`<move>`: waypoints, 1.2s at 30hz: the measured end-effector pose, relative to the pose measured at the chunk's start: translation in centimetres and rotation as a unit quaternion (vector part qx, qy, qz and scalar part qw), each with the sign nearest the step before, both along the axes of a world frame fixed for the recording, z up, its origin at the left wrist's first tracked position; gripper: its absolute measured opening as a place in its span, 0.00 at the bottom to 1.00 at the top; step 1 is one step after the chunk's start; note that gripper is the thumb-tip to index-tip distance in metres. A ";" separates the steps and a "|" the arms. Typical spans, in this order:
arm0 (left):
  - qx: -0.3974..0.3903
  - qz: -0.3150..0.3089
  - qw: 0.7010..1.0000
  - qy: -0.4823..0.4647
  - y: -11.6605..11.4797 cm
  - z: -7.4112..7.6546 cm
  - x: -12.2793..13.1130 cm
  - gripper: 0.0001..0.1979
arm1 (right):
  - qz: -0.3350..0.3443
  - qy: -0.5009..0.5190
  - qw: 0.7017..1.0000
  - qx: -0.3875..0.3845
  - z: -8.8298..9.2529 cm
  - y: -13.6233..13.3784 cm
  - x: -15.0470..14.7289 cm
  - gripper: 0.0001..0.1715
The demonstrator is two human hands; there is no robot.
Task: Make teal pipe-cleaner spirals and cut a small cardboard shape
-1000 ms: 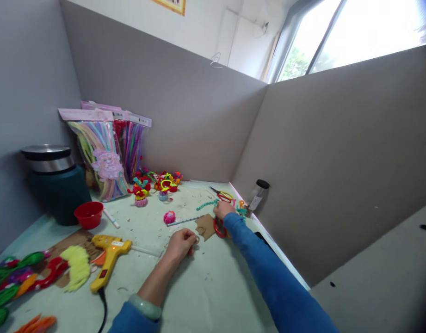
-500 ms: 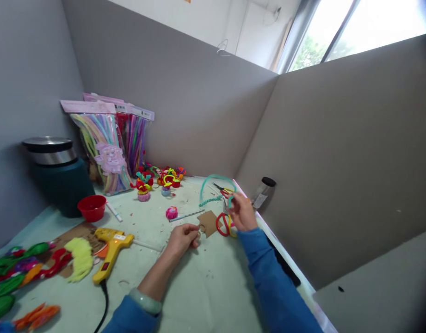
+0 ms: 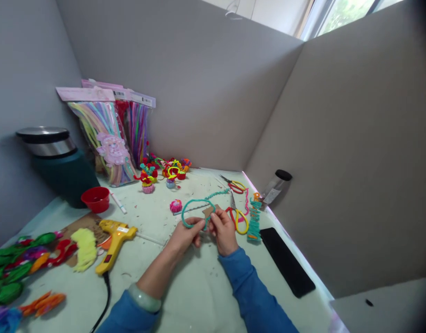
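Teal pipe cleaner (image 3: 198, 210): lower arc of its loop hidden behind the fingers of left hand (image 3: 185, 234) and right hand (image 3: 224, 232).
Glue gun (image 3: 113, 238): cord cut off by the bottom edge.
Pipe cleaner pile (image 3: 15, 263), left of the glue gun: cut by the left edge.
Bottle (image 3: 275, 189): label too small to read.

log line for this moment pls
left hand: pinching teal pipe cleaner | right hand: pinching same loop | near: scissors, yellow glue gun on table
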State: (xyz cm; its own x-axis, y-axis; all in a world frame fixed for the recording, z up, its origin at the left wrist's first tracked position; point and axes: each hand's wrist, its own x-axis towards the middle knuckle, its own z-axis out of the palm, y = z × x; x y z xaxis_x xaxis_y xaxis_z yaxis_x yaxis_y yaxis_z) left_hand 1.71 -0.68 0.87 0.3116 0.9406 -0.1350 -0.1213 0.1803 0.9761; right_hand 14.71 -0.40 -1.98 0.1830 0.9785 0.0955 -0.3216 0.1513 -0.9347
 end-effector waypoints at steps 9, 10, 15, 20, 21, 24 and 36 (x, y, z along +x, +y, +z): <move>-0.080 -0.041 0.993 -0.071 -0.2 -0.2 0.0 0.16 | -0.023 -0.019 0.999 0.027 0.5 -0.4 0.1 0.12; -0.080 -0.048 0.993 -0.075 -0.2 -0.1 -0.1 0.16 | -0.022 -0.024 0.999 0.027 0.5 -0.4 0.0 0.12; -0.083 -0.067 0.990 -0.091 -0.2 0.0 -0.4 0.13 | 0.011 -0.035 0.999 0.034 0.3 -0.4 -0.2 0.12; -0.095 -0.078 0.985 -0.123 0.0 0.0 -0.6 0.13 | 0.019 -0.033 0.998 0.043 0.1 -0.5 -0.1 0.11; -0.098 -0.079 0.983 -0.132 0.0 0.1 -0.7 0.13 | 0.021 -0.035 0.998 0.046 0.2 -0.6 -0.1 0.11; -0.103 -0.085 0.980 -0.149 0.0 0.4 -0.8 0.11 | 0.031 -0.038 0.998 0.044 0.4 -0.9 -0.2 0.12; 0.119 0.027 0.981 0.154 -0.1 0.7 -0.5 0.06 | 0.037 0.046 0.998 -0.014 0.3 -0.4 -0.4 0.13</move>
